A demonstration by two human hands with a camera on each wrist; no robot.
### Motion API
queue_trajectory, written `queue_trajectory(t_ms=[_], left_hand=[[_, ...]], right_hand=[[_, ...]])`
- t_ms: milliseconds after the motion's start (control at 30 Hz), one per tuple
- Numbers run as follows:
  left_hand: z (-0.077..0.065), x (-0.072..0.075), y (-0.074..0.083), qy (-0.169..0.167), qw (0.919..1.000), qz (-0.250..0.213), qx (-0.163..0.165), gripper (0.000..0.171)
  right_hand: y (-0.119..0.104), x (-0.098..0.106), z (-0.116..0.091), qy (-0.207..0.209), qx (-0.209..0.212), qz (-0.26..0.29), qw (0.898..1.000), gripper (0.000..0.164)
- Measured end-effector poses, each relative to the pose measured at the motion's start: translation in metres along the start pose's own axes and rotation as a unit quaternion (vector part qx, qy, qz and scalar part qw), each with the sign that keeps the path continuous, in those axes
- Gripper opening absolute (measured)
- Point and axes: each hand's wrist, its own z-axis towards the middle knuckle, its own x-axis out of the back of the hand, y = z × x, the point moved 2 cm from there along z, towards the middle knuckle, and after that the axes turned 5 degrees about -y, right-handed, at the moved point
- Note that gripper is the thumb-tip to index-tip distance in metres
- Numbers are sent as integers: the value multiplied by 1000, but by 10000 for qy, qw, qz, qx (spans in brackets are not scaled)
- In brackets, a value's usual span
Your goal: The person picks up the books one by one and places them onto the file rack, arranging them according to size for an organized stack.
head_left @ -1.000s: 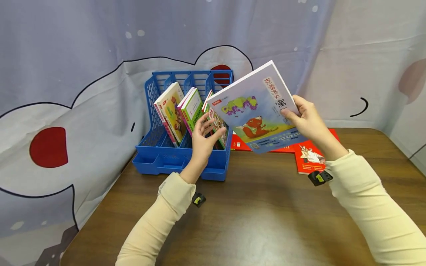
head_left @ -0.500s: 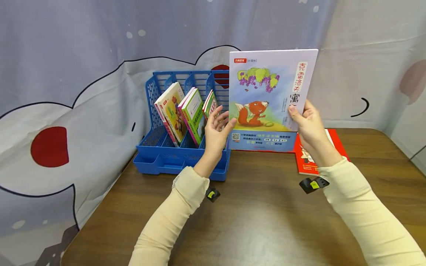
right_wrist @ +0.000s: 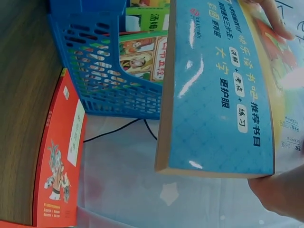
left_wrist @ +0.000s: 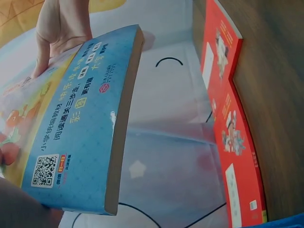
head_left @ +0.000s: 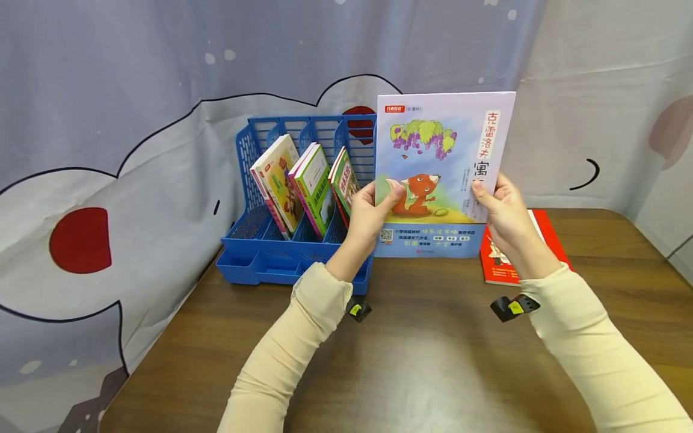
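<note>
While the wood-grained table [head_left: 422, 355] catches a soft sheen, a flat, rectangular paperback [head_left: 438, 168] is held up in front of the printed cloth [head_left: 162, 240], just to the right of the rack [head_left: 271, 261]. Its cover is smooth and glossy, with pale lilac above, a red fox and purple grapes in the middle, and a blue band below that throws back bright glints in the right wrist view. The block of pages is thick and straight-edged.

The rack is moulded blue plastic, its walls pierced with small slots, its dividers curved; thin books [head_left: 316, 189] lean at a slant between them. Shiny red books [left_wrist: 232, 128] lie flat on the table against the creased cloth.

Both hands grasp the paperback by its opposite sides. The left hand [head_left: 370, 213] pinches the left edge, thumb laid on the cover by the fox's tail, its fingers mostly hidden behind. The right hand [head_left: 503, 210] grips the right edge likewise, thumb pressed near the lettering. Ribbed cream sleeves [head_left: 295, 343] gather in folds around both forearms.
</note>
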Motion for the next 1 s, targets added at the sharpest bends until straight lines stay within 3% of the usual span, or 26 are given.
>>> queue_trajectory(t_ms=[100,333,667,1000], left_hand=[[-1,-2,-4,37,9999,-98,15,9],[-3,-5,-11,270,9982,-402,-365,7],[-6,-4,-8,475,9948,-585,-688,4],[-4,0,1,719,9901,-938,-754,9]], right_hand=[[1,3,-1,-18,-21,-110,9999,21],[4,5,-3,-71,-43,-401,9992,21],[3,3,-7,-244,625,-1288,9894,25],[9,5,-11,-426,580,-1379,9878,28]])
